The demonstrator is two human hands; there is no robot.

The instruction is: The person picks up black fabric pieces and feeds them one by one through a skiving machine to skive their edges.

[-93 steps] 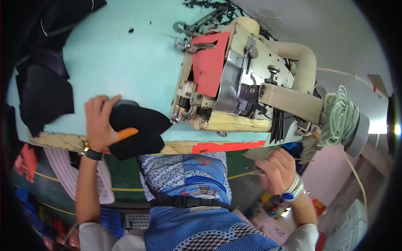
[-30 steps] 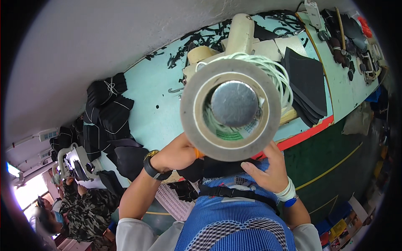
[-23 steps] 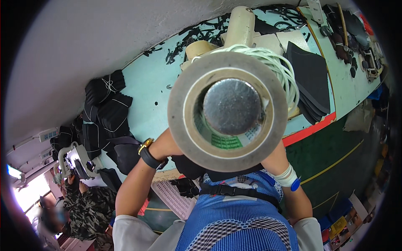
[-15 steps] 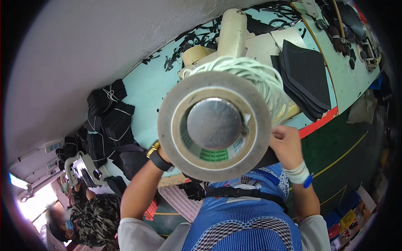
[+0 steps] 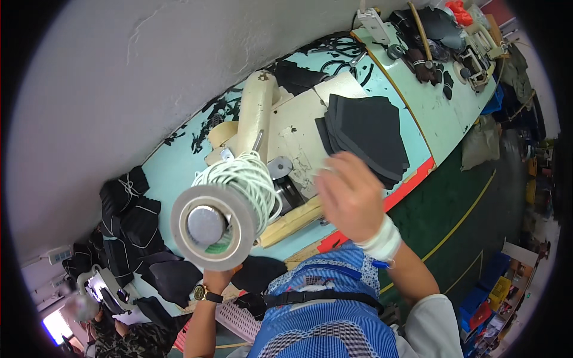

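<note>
My right hand (image 5: 352,197) is over the front of the machine bed, fingers stretched out and partly blurred, with nothing visible in it. It is close to a stack of black fabric pieces (image 5: 367,128) on the cream sewing machine (image 5: 253,113). My left hand (image 5: 219,279) is mostly hidden beneath a grey roll of tape (image 5: 181,224) fitted around a round metal post top; its fingers do not show. Beside that hand lies a dark fabric piece (image 5: 259,273), and I cannot tell whether it is gripped. A coil of pale cord (image 5: 239,179) hangs under the roll.
Tied black bundles (image 5: 140,224) are piled at the left, near a co-worker in a camouflage sleeve (image 5: 140,340). Scissors (image 5: 346,62) and black scraps (image 5: 209,122) lie at the table's back. A red-edged table side (image 5: 412,182) borders the green floor.
My right hand has moved from beside the tape roll up toward the black stack, its fingers spreading. The view has shifted, so the roll appears smaller and lower left.
</note>
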